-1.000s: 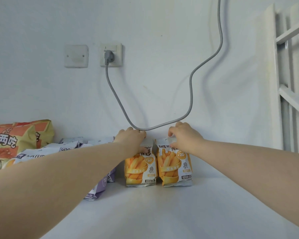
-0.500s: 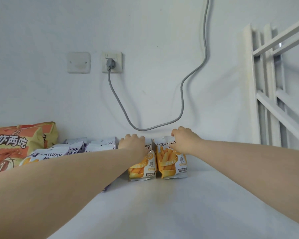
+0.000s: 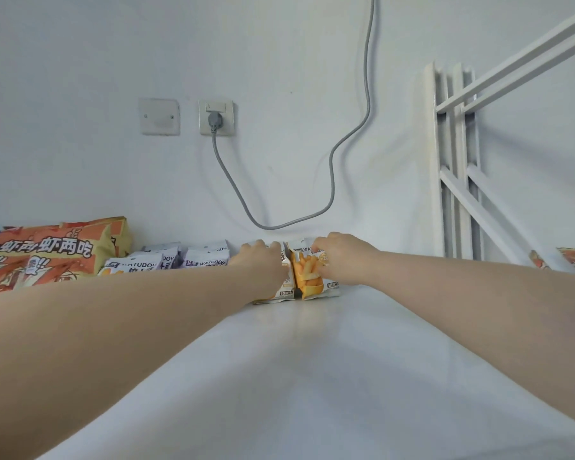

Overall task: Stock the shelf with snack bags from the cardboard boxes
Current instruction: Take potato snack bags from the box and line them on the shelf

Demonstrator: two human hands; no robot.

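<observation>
We are in the placing step: the left orange bag point(image 3: 287, 287) and the right orange bag point(image 3: 307, 277) stand upright at the back of the shelf point(image 3: 312, 376), touching each other, close to the wall. The right hand point(image 3: 341, 258) pinches the top edge of the right orange bag with curled fingers. The left hand point(image 3: 259, 265) curls over the top of the left orange bag, probably gripping it, though its fingers sit behind the knuckles. Next move, we judge: square both bags up beside the row of purple bags point(image 3: 166, 260), let go, then fetch more stock. The left orange bag is mostly covered by hand and forearm. The cardboard boxes are out of view. The big orange bag point(image 3: 44, 257) is cut off at the left edge. A cable point(image 3: 332, 180) loops just above the hands.
</observation>
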